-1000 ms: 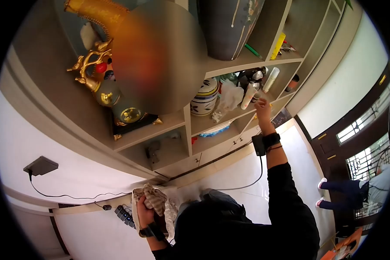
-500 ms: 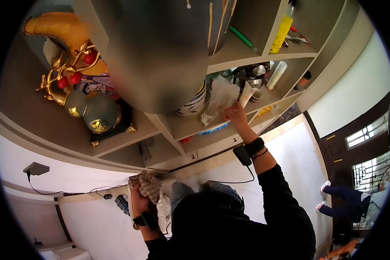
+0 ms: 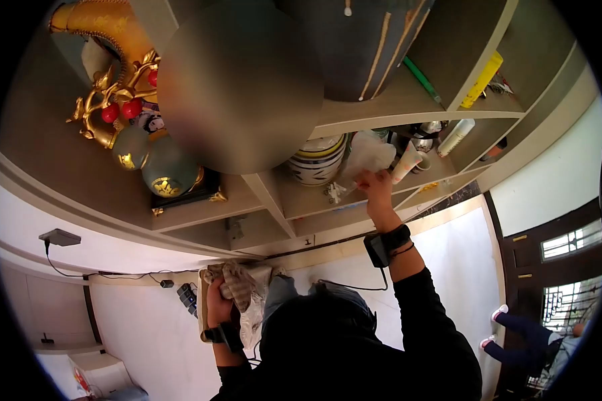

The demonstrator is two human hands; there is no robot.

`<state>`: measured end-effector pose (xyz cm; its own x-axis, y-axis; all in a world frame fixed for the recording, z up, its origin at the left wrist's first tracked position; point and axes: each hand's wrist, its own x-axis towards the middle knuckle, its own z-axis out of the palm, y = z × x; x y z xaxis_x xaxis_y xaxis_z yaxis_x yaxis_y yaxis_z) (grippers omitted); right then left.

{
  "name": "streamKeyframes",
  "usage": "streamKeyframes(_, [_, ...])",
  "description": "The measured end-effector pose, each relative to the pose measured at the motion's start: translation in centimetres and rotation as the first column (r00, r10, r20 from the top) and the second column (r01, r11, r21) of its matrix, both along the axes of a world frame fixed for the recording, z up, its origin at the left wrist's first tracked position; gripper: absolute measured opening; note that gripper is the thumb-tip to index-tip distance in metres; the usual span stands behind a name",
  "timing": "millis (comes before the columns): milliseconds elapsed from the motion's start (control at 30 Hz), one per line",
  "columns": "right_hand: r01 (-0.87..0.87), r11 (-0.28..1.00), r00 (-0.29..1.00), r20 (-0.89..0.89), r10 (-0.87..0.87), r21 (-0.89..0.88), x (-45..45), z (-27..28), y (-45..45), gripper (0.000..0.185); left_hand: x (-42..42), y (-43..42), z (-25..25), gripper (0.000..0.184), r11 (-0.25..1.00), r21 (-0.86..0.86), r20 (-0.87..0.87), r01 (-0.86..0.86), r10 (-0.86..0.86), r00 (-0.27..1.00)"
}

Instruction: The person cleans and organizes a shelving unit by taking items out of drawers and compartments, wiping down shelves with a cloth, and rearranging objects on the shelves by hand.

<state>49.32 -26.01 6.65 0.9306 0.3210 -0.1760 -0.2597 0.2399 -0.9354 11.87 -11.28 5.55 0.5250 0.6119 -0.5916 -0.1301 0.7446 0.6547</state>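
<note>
**One hand at the plastic bag on the shelf, cloth in the other**

So I'm standing here watching someone in black at a wooden shelf unit [image 3: 277, 197]. Call the right hand [image 3: 378, 192] the middle of the clock, 12 toward the upper shelves.

That hand's fingers are bent and fairly narrow, right at the lower edge of a crumpled clear plastic bag [image 3: 370, 154], which sits at 12. Honestly can't tell if they're gripping it or just touching.

Around it: a striped jar [image 3: 314, 167] at 10, a pale tube [image 3: 406, 164] leaning between 1 and 2, a small cup [image 3: 424, 162] just past that at 2. Up a shelf, a green pen [image 3: 421, 80] lies at 1.

The left hand [image 3: 219, 302] is way down at 8, closed on a bunched checked cloth [image 3: 238, 284].

Gold-trimmed gourd ornament [image 3: 170, 170] off at 9, and another person [image 3: 525, 337] well apart, between 4 and 5.
</note>
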Motion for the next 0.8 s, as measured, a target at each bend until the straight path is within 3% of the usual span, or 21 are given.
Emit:
streamKeyframes(33, [-0.008, 1.0, 1.0, 0.001, 0.008, 0.002, 0.0, -0.1, 0.1, 0.016, -0.6, 0.8, -0.9, 0.016, 0.994, 0.035, 0.12, 0.104, -0.108, 0.987])
streamKeyframes(67, [0.004, 0.999, 1.0, 0.001, -0.004, 0.042, 0.1, -0.4, 0.1, 0.016, -1.0, 1.7, -1.9, 0.016, 0.978, -0.16, 0.342, 0.131, -0.07, 0.937])
streamKeyframes(100, [0.017, 0.997, 1.0, -0.001, -0.017, 0.081, 0.0, -0.6, 0.1, 0.016, -0.3, 1.1, -0.5, 0.016, 0.979, -0.158, 0.342, 0.126, -0.065, 0.938])
streamKeyframes(133, [0.014, 0.996, 1.0, -0.001, -0.014, 0.085, -0.4, -1.0, 0.0, 0.016, 0.6, 0.1, 1.0, 0.016, 0.985, 0.119, 0.142, 0.124, -0.141, 0.98])
streamKeyframes(167, [0.107, 0.985, 0.993, 0.04, -0.113, 0.134, -1.0, -1.6, -0.2, 0.026, 1.4, -0.7, 2.9, 0.016, 0.842, 0.463, -0.112, 0.279, -0.256, 0.96])
streamKeyframes(200, [0.199, 0.962, 0.973, 0.075, -0.217, 0.188, -1.5, -2.1, -0.4, 0.038, 2.1, -1.5, 4.7, 0.019, 0.585, 0.685, -0.4, 0.435, -0.197, 0.895])
streamKeyframes(233, [0.202, 0.96, 0.973, 0.074, -0.22, 0.194, -2.0, -2.5, -0.7, 0.038, 2.1, -1.3, 4.3, 0.023, 0.507, 0.716, -0.453, 0.479, -0.183, 0.872])
streamKeyframes(300, [0.084, 0.985, 0.909, 0.417, -0.014, -0.15, -3.0, -2.9, -1.4, 0.043, 1.7, -0.8, 2.2, 0.019, 0.719, 0.576, -0.292, 0.388, -0.263, 0.92])
streamKeyframes(333, [0.084, 0.985, 0.91, 0.414, -0.014, -0.15, -3.1, -2.8, -1.5, 0.043, 1.5, -0.4, 1.3, 0.019, 0.719, 0.576, -0.295, 0.39, -0.262, 0.919])
streamKeyframes(367, [0.079, 0.934, 0.85, 0.513, 0.119, -0.348, -3.2, -1.7, -1.5, 0.038, 1.4, -0.1, 0.6, 0.019, 0.934, 0.276, -0.04, 0.226, -0.224, 0.974])
streamKeyframes(400, [0.096, 0.843, 0.774, 0.572, 0.271, -0.529, -3.2, -1.1, -1.1, 0.035, 1.2, 0.2, -0.2, 0.019, 0.99, -0.103, 0.18, 0.097, -0.077, 0.981])
streamKeyframes(433, [0.082, 0.845, 0.775, 0.567, 0.279, -0.528, -2.7, -1.1, -0.7, 0.035, 0.9, 0.5, -1.6, 0.019, 0.991, -0.102, 0.173, 0.085, -0.066, 0.983])
streamKeyframes(500, [0.114, 0.717, 0.734, 0.544, 0.406, -0.688, -0.9, -1.6, 0.2, 0.036, -0.1, 0.9, -3.0, 0.022, 0.98, -0.173, 0.269, 0.102, -0.053, 0.962])
streamKeyframes(533, [0.035, 0.801, 0.727, 0.565, 0.39, -0.598, -0.2, -2.4, 0.4, 0.033, -0.5, 0.5, -3.2, 0.018, 0.985, 0.061, 0.129, 0.164, -0.171, 0.977])
streamKeyframes(567, [0.007, 0.803, 0.721, 0.559, 0.409, -0.596, -0.4, -2.4, 0.5, 0.033, -0.6, -0.1, -2.6, 0.02, 0.931, 0.271, -0.055, 0.243, -0.237, 0.97])
streamKeyframes(633, [0.035, 0.795, 0.769, 0.524, 0.366, -0.606, -0.9, -1.2, 0.7, 0.029, -1.9, -0.3, -4.0, 0.024, 0.689, 0.615, -0.287, 0.383, -0.257, 0.923])
streamKeyframes(700, [0.03, 0.799, 0.745, 0.547, 0.383, -0.6, -0.9, -1.2, 0.7, 0.027, -3.3, -0.7, -4.9, 0.025, 0.621, 0.67, -0.351, 0.407, -0.219, 0.911])
streamKeyframes(767, [0.031, 0.798, 0.723, 0.565, 0.398, -0.602, -0.7, -1.6, 0.2, 0.025, -4.6, -1.0, -5.2, 0.026, 0.669, 0.622, -0.361, 0.407, -0.217, 0.907])
streamKeyframes(800, [-0.026, 0.814, 0.74, 0.537, 0.406, -0.58, -0.4, -1.6, 0.0, 0.023, -4.5, -1.6, -3.1, 0.025, 0.475, 0.705, -0.507, 0.527, -0.181, 0.843])
